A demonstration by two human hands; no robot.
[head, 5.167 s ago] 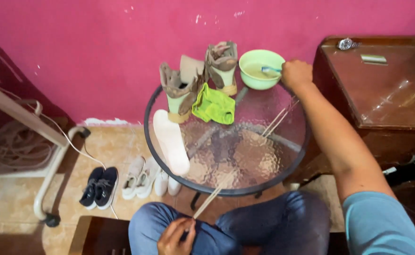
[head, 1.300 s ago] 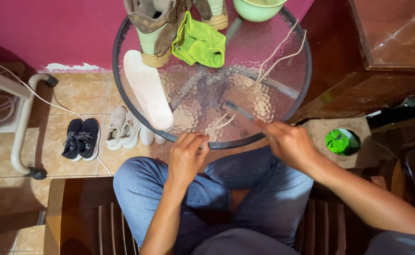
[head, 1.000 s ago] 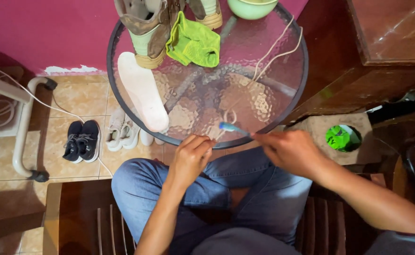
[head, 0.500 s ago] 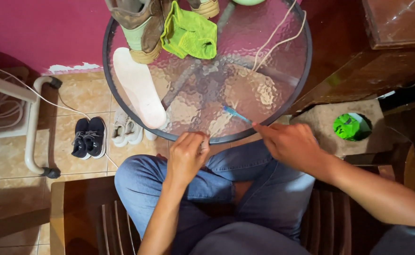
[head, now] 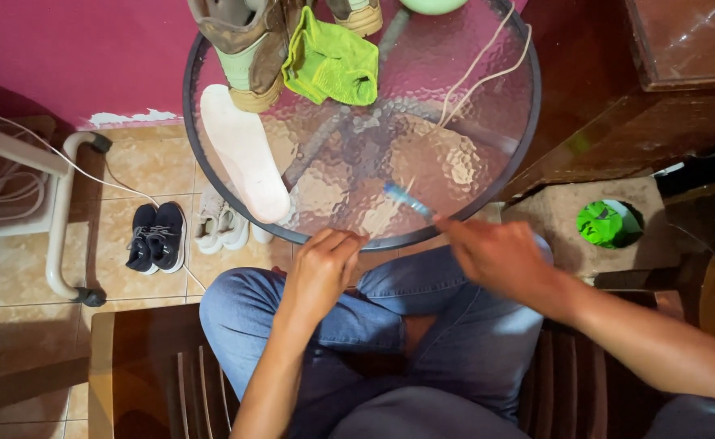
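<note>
Two hands work at the near rim of the round glass table [head: 488,122], and every position below is referenced to that table. The right hand [head: 500,258] has its grip clamped on the handle of a blue-headed toothbrush [head: 406,201], whose bristle end now reaches in over the near edge of the glass; about five seconds ago this hand was at the far rim, by the pale green bowl [head: 432,5], so the brush has been carried from the bowl side to the near side. The left hand [head: 325,268] sits just below the near rim with its fingers curled together; a pale shoelace appeared to be pinched in it in the earlier views, but whether it holds anything at this moment cannot be told. Across the last second the brush head has stayed close to the left hand. Untouched on the table are a white insole [head: 244,154] at the left part, a green cloth [head: 331,65] and a tan shoe [head: 248,41] toward the far rim, and white laces [head: 483,69] toward the right. Small shoes [head: 156,237] stand on the floor left of the table.
</note>
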